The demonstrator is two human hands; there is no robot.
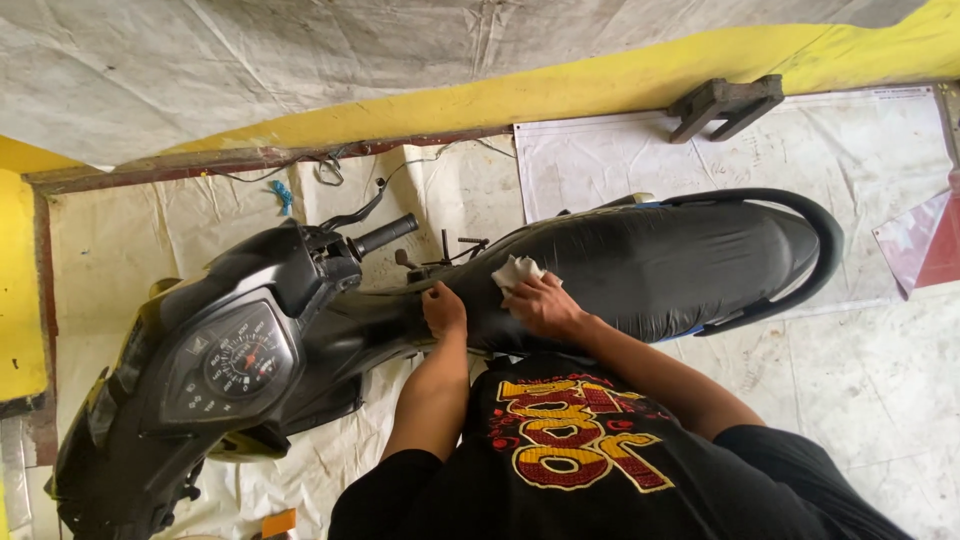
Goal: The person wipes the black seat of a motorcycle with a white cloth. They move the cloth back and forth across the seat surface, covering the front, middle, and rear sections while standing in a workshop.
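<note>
A black motorcycle (300, 310) stands crosswise in front of me, its speedometer at the left and its long black seat (680, 260) stretching right. My right hand (545, 305) presses a crumpled white cloth (518, 270) against the front end of the seat. My left hand (443, 308) rests on the black body panel just ahead of the seat, fingers curled over its edge. My black shirt with a yellow and red print fills the bottom of the view.
The right handlebar grip (385, 235) and brake lever point toward the far wall. A dark wooden block (728, 103) lies by the yellow wall base. White sheets cover the floor. A red and white sheet (925, 240) sits at the right edge.
</note>
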